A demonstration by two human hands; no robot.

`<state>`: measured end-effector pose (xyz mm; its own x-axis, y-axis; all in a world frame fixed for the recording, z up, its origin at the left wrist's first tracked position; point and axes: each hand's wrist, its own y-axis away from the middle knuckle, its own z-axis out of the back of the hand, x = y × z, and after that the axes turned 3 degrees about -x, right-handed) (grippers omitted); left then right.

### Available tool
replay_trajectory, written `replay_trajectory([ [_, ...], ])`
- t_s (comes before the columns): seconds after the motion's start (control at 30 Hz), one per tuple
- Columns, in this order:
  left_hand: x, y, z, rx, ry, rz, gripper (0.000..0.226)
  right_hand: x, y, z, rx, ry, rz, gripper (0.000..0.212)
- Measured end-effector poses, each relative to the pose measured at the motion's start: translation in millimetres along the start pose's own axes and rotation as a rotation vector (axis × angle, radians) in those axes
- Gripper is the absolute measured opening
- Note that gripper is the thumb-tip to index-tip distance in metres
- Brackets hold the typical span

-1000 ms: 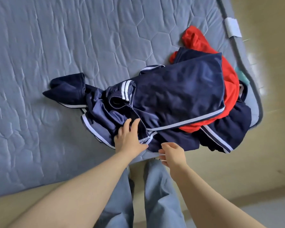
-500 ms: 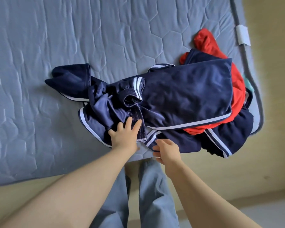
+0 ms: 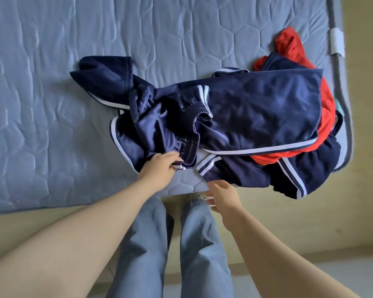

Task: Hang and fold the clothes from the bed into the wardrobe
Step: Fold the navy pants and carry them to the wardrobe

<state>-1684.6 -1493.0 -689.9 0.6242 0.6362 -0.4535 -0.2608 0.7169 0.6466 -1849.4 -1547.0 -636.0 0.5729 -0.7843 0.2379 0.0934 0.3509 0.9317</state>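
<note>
1. Now the left hand (image 3: 158, 168) has its fingers curled round the elastic waistband (image 3: 190, 147) of the navy shorts (image 3: 256, 112), grasping it at the shorts' near-left corner; half a second ago the same hand lay flat on that cloth with the fingers pointing away.
2. Just nearer than the shorts, the right hand (image 3: 223, 197) has dropped slightly clear of the cloth it touched before; its fingers are loosely bent, and I cannot tell whether they pinch anything.
3. Under the shorts lies a second navy garment (image 3: 246, 173) with a white-striped corner; a strip of bare mattress (image 3: 52, 82) now shows between that corner and the waistband.
4. Beyond and right of the shorts, a red garment (image 3: 289, 46) pokes out from beneath them.
5. Left of the shorts and beyond them the quilted mattress lies open; its near edge runs just nearer than the shorts, and the second navy garment hangs over it; its right edge, with a white tag (image 3: 336, 45), lies right of the shorts.
</note>
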Motion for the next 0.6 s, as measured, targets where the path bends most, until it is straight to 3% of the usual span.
replay_trajectory([
  [0.07,3,11,21,0.108,0.261,0.100,0.025,0,13,-6,0.026,0.056,0.053,0.019],
  [0.17,5,35,55,0.058,0.477,0.164,0.015,8,42,-18,0.053,0.097,0.141,0.019],
  [0.23,1,48,80,-0.006,0.458,0.181,0.021,17,57,-24,0.030,0.150,0.204,0.025],
  [0.33,-17,75,128,-0.047,0.536,0.188,0.014,43,92,-27,-0.014,0.202,0.349,0.033],
  [0.5,-56,122,220,-0.096,0.635,0.140,0.016,93,162,-29,-0.072,0.299,0.719,0.068],
  [0.6,-74,142,260,-0.105,0.705,0.109,0.020,115,191,-27,-0.093,0.563,0.840,0.061],
])
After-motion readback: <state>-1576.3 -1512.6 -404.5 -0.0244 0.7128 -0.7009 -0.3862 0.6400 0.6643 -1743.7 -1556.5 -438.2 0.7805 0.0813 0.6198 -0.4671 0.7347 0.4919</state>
